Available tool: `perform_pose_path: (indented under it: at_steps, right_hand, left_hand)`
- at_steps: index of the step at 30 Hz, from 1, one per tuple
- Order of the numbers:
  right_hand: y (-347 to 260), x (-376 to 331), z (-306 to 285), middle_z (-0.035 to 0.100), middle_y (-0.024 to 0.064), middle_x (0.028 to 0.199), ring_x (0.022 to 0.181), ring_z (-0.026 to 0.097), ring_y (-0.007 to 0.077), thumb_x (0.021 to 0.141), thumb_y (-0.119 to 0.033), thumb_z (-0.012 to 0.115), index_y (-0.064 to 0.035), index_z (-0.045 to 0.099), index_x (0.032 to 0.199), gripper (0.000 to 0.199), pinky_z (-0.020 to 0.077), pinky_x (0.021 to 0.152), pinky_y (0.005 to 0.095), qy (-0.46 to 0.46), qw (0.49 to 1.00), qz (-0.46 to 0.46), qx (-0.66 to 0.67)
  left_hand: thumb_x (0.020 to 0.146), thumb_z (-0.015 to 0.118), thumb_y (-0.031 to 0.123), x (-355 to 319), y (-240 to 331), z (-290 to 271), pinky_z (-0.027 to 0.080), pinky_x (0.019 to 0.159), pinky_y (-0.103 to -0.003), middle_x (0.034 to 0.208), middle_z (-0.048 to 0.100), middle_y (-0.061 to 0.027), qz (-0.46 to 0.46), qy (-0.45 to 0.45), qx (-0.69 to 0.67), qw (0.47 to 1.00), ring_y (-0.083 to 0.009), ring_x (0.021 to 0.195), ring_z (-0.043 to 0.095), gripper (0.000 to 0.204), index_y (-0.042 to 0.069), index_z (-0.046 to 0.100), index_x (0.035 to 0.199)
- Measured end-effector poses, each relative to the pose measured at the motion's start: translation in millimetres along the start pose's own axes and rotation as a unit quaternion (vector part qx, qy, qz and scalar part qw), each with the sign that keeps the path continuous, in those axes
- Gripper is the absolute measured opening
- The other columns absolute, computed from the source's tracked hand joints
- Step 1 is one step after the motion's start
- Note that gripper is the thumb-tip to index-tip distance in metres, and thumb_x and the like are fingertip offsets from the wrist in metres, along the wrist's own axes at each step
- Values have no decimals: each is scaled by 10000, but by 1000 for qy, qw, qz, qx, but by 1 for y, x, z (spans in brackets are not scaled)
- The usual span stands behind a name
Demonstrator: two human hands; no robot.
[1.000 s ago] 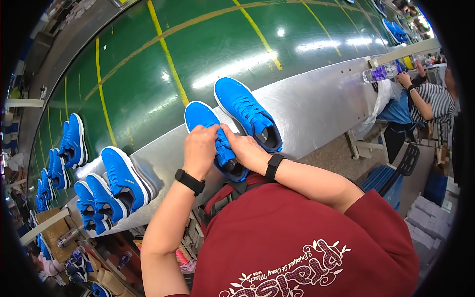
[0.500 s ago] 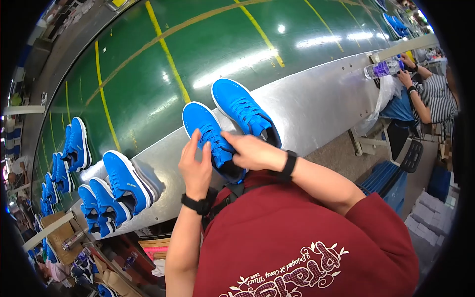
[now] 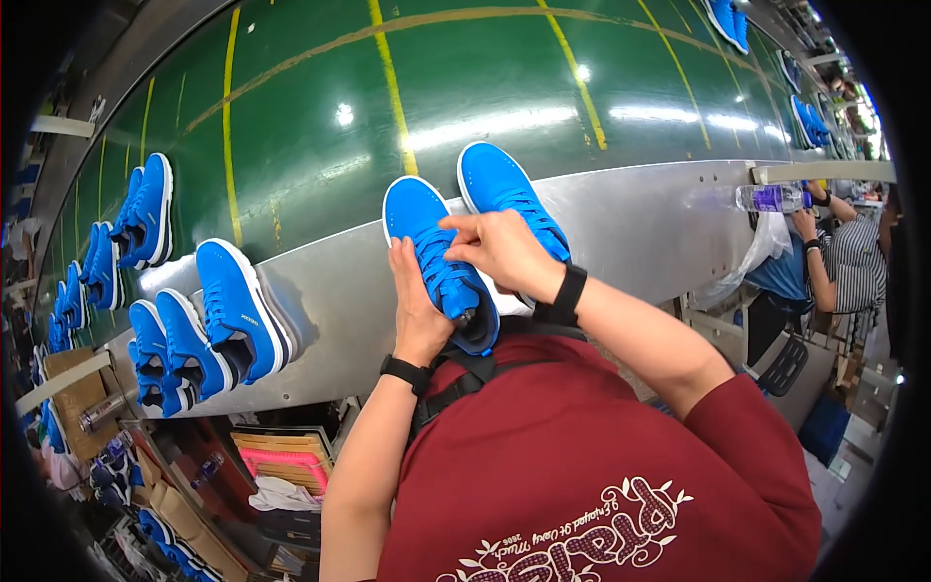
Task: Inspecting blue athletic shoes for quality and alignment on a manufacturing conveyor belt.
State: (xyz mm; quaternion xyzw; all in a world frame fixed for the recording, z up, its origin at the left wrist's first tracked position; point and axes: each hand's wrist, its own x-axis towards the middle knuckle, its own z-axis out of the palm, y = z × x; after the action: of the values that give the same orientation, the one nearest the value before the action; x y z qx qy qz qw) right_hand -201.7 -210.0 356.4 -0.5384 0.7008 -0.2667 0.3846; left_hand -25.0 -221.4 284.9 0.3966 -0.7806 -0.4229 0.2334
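A blue sneaker with a white sole (image 3: 430, 242) rests on the metal ledge (image 3: 640, 233) in front of me. My left hand (image 3: 417, 310) cups its left side near the heel. Across the laces lies my right hand (image 3: 499, 250), fingertips pinching at the lacing. A second blue sneaker (image 3: 499, 184) lies just to its right, partly hidden behind my right hand. Both wrists carry black bands.
A green conveyor belt (image 3: 465, 87) with yellow lines runs behind the ledge. More blue sneakers (image 3: 208, 320) stand at the left, others (image 3: 145, 209) ride the belt. At the right another person (image 3: 844, 262) holds a clear bottle (image 3: 771, 198). Shelves and boxes lie below the ledge.
My left hand slid from the top of the sneaker down along its left side. My right hand stayed on the laces. The view shifted slightly.
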Motion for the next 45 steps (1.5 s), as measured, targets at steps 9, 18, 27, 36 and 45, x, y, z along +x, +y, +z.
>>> perform_pose_path:
  at_steps: [9, 18, 27, 36, 45]
  right_hand:
    - [7, 32, -14, 623, 71, 761, 708, 610, 165, 824, -86, 699, 24, 491, 1245, 482, 479, 677, 309, -203, 974, 50, 90]
    - [30, 41, -25, 615, 23, 841, 794, 586, 91, 875, -50, 640, -17, 426, 1351, 523, 476, 734, 251, -281, 851, 174, 408]
    - [-9, -7, -36, 623, 234, 930, 903, 610, 388, 828, -71, 610, 23, 471, 1230, 435, 488, 765, 461, -48, 991, -107, -62]
    - [17, -45, 33, 554, 289, 1122, 1088, 543, 423, 715, -41, 690, 71, 194, 1405, 858, 463, 871, 460, 5, 996, -48, -74]
    - [20, -43, 44, 605, 267, 981, 903, 612, 436, 723, 3, 626, 20, 188, 1419, 822, 490, 745, 473, -1, 997, 29, -70]
  left_hand:
    - [704, 781, 268, -3, -5, 6, 252, 1124, -426, 1506, 165, -275, -29, 18, 3, 999, -416, 1397, 218, 1049, -8, 117, 1468]
    - [695, 791, 334, -3, 6, 4, 325, 1090, -427, 1512, 188, -267, -56, 20, 32, 998, -406, 1386, 260, 1079, 4, 124, 1477]
    - [707, 758, 256, -2, 3, 3, 248, 1130, -436, 1503, 214, -260, -40, 29, 33, 998, -391, 1414, 191, 1013, -18, 144, 1465]
    - [845, 631, 144, 7, 8, -45, 223, 1130, -388, 1489, 346, -145, -172, -51, -409, 895, -268, 1392, 298, 726, 20, 276, 1465]
    - [882, 630, 61, 20, 19, -24, 506, 831, -303, 989, 685, -118, -175, 110, -141, 968, -183, 909, 649, 255, -24, 651, 1121]
